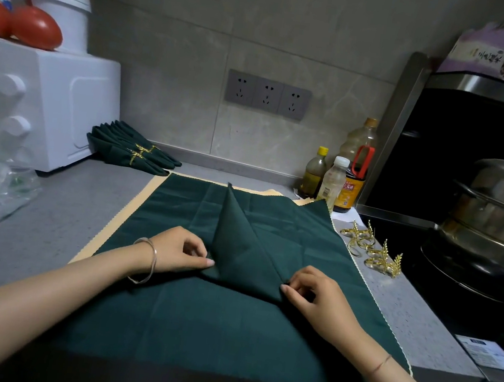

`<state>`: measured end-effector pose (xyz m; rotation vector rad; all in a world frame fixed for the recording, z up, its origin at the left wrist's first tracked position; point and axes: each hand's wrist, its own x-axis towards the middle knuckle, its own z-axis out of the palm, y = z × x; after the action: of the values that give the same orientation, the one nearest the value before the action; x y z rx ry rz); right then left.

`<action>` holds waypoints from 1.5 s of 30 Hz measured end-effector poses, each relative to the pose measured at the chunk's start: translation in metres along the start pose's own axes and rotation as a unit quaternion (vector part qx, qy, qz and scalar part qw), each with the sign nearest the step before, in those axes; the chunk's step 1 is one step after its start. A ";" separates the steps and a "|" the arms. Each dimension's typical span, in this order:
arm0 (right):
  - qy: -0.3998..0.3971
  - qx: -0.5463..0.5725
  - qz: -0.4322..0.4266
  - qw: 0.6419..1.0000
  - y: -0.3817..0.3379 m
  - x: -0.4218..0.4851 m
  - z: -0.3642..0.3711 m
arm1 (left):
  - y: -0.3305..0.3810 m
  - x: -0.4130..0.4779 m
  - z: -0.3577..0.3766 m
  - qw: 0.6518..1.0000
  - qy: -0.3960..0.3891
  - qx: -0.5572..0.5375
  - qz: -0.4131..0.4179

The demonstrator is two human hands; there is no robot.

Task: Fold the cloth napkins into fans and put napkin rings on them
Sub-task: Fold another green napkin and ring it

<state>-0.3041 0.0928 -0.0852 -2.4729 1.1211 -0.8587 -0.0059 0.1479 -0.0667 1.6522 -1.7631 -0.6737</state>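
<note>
Left hand (179, 250) and right hand (315, 295) pinch the folded green napkin (243, 252) on the counter (49, 221), fingers clamped on its corners

Grey tiled wall (294, 32) with 3 sockets (267, 94) backs a speckled grey counter (46, 224).

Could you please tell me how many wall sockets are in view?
3, side by side in one row on the wall: left socket, middle socket, right socket. None seems hidden.
</note>
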 end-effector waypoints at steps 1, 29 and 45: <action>-0.003 0.001 0.010 1.000 0.000 0.003 0.001 | 0.002 0.003 0.000 0.999 -0.009 -0.007 -0.031; 0.000 0.117 0.151 0.982 0.040 0.052 -0.004 | 0.023 0.087 0.034 0.972 0.096 0.200 -0.079; 0.098 0.085 0.164 0.978 0.028 0.072 0.026 | 0.048 0.013 0.089 0.949 -0.032 0.299 -0.095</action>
<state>-0.2672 0.0207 -0.0905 -2.0226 1.4074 -1.0612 -0.1040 0.1353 -0.0903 2.2432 -1.9966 -0.2800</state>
